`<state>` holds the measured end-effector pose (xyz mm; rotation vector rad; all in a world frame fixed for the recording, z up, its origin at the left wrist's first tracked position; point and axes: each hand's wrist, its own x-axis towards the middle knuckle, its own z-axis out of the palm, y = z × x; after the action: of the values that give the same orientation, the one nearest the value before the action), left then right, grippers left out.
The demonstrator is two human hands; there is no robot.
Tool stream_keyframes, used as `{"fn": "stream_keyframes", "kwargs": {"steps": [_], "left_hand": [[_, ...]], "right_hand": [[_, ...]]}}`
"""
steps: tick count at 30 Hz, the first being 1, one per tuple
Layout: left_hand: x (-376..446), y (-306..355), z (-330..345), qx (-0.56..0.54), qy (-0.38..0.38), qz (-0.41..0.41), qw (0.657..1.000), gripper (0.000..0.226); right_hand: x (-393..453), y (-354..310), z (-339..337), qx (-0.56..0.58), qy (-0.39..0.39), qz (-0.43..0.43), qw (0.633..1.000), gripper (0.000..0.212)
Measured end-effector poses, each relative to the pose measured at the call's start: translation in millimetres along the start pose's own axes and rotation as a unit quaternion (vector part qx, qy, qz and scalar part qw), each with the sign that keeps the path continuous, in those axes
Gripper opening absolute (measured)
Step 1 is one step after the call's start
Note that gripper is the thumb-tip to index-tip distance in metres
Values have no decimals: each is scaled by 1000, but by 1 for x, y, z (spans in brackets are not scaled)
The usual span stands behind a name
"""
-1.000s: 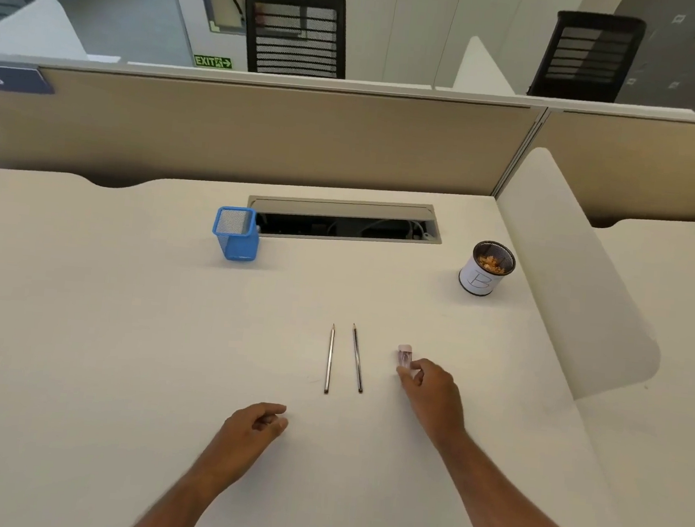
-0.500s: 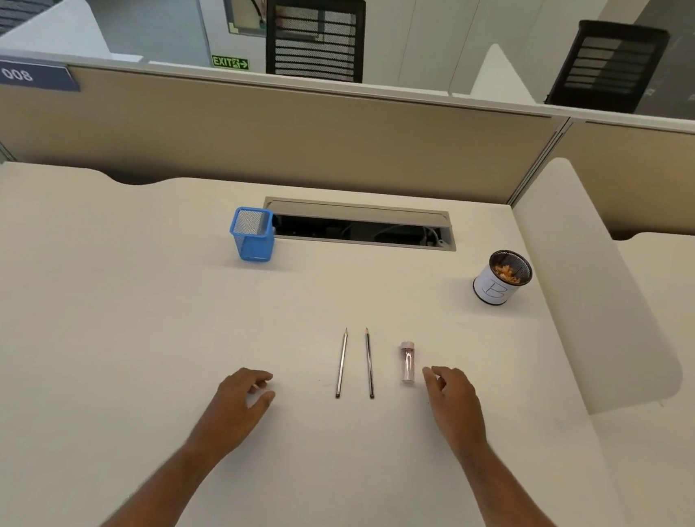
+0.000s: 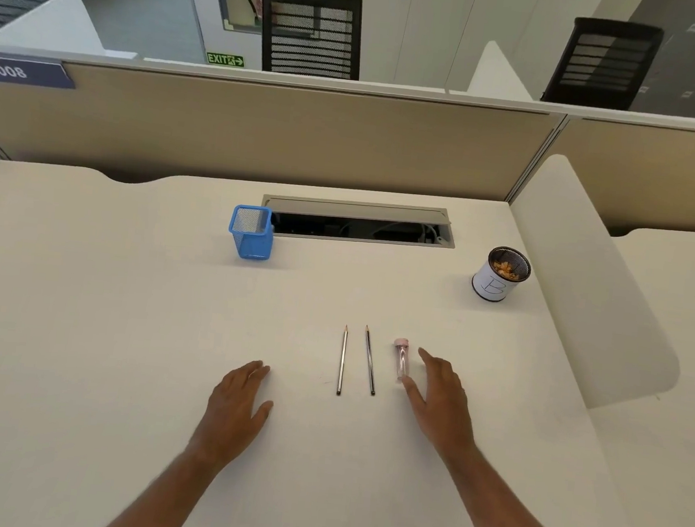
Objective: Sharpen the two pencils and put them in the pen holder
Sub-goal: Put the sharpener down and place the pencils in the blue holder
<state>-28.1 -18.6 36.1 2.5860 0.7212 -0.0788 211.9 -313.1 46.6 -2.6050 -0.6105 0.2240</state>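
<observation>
Two thin dark pencils lie side by side on the white desk, tips pointing away: the left pencil and the right pencil. Just right of them lies a clear tube-shaped sharpener with a pink cap. My right hand lies flat next to the sharpener with fingers straight, its thumb close to the tube's near end; it holds nothing. Left of the pencils, my left hand rests flat on the desk, empty. The blue mesh pen holder stands further back on the left.
A white cup marked "B" with orange shavings inside stands at the back right. An open cable tray is set into the desk behind the pen holder. A white curved divider borders the right side, a beige partition the back.
My right hand let go of the sharpener, which now lies on the desk, and drew slightly right. Both hands flattened out. My head moved, shifting the view.
</observation>
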Motion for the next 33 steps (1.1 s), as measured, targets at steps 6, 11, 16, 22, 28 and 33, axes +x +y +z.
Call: {"fn": "stream_keyframes", "kwargs": {"steps": [6, 11, 16, 22, 28, 33], "left_hand": [[-1, -4, 3, 14, -42, -2, 999, 87], [-1, -4, 1, 11, -57, 1, 998, 94], [-1, -4, 2, 15, -50, 4, 999, 94], [1, -1, 2, 28, -55, -7, 998, 94], [13, 15, 3, 36, -57, -12, 998, 81], [30, 52, 6, 48, -52, 6, 997, 57]], "right_hand": [[6, -6, 4, 13, 22, 16, 1000, 55], [3, -1, 5, -11, 8, 1, 1000, 59], [4, 0, 6, -23, -5, 4, 1000, 59], [2, 0, 6, -40, -25, 6, 999, 61], [1, -1, 6, -68, -34, 0, 997, 62], [-1, 2, 6, -83, -41, -11, 996, 63]]}}
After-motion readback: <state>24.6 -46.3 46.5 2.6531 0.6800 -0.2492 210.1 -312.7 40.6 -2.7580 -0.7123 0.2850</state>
